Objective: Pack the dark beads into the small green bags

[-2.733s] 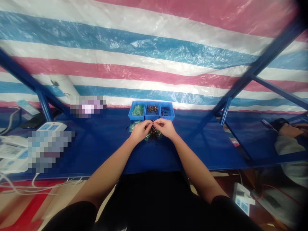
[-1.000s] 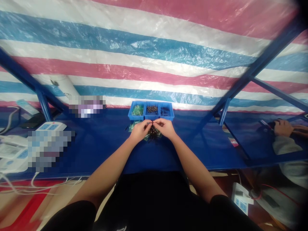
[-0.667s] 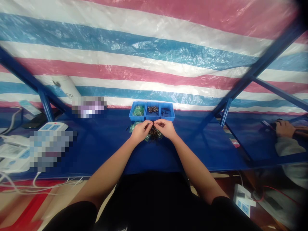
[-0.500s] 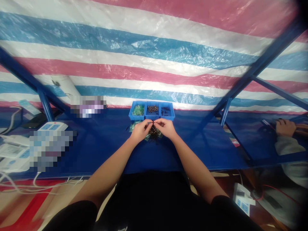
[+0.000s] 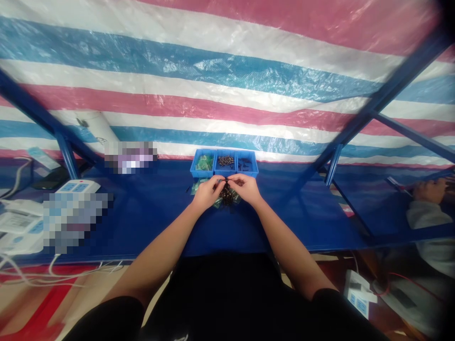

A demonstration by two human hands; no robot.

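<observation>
Both hands are held together at mid-bench, over the blue bench [image 5: 149, 213] surface. The left hand [image 5: 205, 192] and the right hand [image 5: 245, 188] meet fingertip to fingertip, and a small dark part [image 5: 225, 179] is pinched between them – its exact form is too small to be made out. The fingers of both hands are curled inward and pressed toward each other around the part.

Directly beneath the fingertips a pile of small dark components [image 5: 226, 195] is seen on the bench, partly covered by the hands. Greenish clear plastic bags [image 5: 196, 186] lie under and beside the pile, showing at its left edge and just below the left hand.

Just behind the hands, against the striped tarpaulin [image 5: 227, 85], three blue bins are set in a row, touching one another. Green pieces are held in the left bin [image 5: 202, 164]; dark, brownish parts in the middle bin [image 5: 225, 162]; a few black parts in the right bin [image 5: 246, 164].

At far left a white power strip [image 5: 73, 186] is noted on the bench, well apart from the hands, with white cables [image 5: 53, 272] hanging at the near edge. At far right, on the next bench section, another person's hand [image 5: 428, 191] and pale sleeve [image 5: 424, 214] are visible – blurred.
</observation>
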